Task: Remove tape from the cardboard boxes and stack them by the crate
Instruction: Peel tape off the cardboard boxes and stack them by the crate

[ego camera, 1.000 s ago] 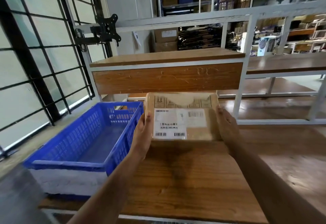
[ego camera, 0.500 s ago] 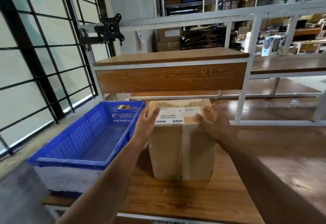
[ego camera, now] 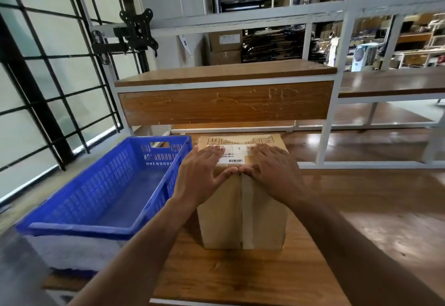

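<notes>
Both hands moved off the box's sides since a second ago: then they held it up with the label facing the camera, now it stands on the counter (ego camera: 240, 274) and they lie flat on top.

Near to far:
- Cardboard box (ego camera: 221, 214) upright at counter centre, just right of the blue crate (ego camera: 101, 192), not clearly touching it.
- Strip of tape (ego camera: 247, 211) runs down the middle of the near face and over the top edge.
- Left hand (ego camera: 199, 173) and right hand (ego camera: 274, 173) rest palm-down on the top, fingers straight and slightly spread, thumb tips touching right over the tape seam. Nothing pinched yet.
- Shipping label (ego camera: 232, 158) partly visible between the hands on top.
- Behind: raised wooden shelf (ego camera: 226, 72) on a white frame, warehouse racking beyond.

Handling, as a judgement: stiff corrugated, likely light; walls should hold shape under palm pressure. Tape looks smooth and tightly stuck, no lifted end visible. Best start is probably a thumbnail under the tape at the top near edge, other hand pinning the box so it doesn't slide on the glossy counter.

Room: open counter to the right and near side for peeling. Crate wall close on the left. Shelf overhangs the far side, so lifting there is limited.
</notes>
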`<action>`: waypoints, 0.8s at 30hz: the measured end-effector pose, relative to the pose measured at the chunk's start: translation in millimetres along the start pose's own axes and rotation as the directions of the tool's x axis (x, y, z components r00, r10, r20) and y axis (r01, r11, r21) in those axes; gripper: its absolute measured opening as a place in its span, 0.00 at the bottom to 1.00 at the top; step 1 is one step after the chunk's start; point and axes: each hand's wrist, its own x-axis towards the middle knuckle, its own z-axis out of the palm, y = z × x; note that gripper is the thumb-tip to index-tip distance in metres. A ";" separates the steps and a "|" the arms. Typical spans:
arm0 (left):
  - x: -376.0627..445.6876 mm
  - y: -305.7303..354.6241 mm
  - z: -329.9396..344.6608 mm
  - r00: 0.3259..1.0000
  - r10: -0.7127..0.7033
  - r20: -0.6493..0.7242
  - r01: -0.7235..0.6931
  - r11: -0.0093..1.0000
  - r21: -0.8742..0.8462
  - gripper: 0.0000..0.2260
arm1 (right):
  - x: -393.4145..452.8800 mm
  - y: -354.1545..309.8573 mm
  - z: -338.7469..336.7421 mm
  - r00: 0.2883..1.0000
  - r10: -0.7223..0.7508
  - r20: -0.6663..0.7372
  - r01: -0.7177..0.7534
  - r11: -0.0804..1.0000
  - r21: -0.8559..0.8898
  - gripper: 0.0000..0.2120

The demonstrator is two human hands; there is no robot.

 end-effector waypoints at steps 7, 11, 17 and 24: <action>1.8 -3.2 7.2 0.999 -0.007 -0.032 0.007 1.000 -0.013 0.30 | 2.1 1.7 13.3 0.999 0.023 -0.047 -0.023 1.000 0.003 0.43; 2.4 -3.6 7.6 0.999 -0.007 -0.043 0.006 1.000 -0.013 0.32 | 2.5 5.1 12.1 0.998 0.033 -0.052 -0.032 0.999 0.012 0.44; 0.6 -0.7 5.1 0.998 -0.052 -0.037 0.052 0.999 -0.005 0.37 | -1.9 10.4 14.0 0.996 0.087 -0.037 -0.087 0.996 0.003 0.52; 0.6 -0.4 3.2 0.998 -0.047 -0.034 0.046 0.999 -0.026 0.36 | -2.1 10.3 13.6 0.993 0.084 -0.077 -0.082 0.996 0.028 0.49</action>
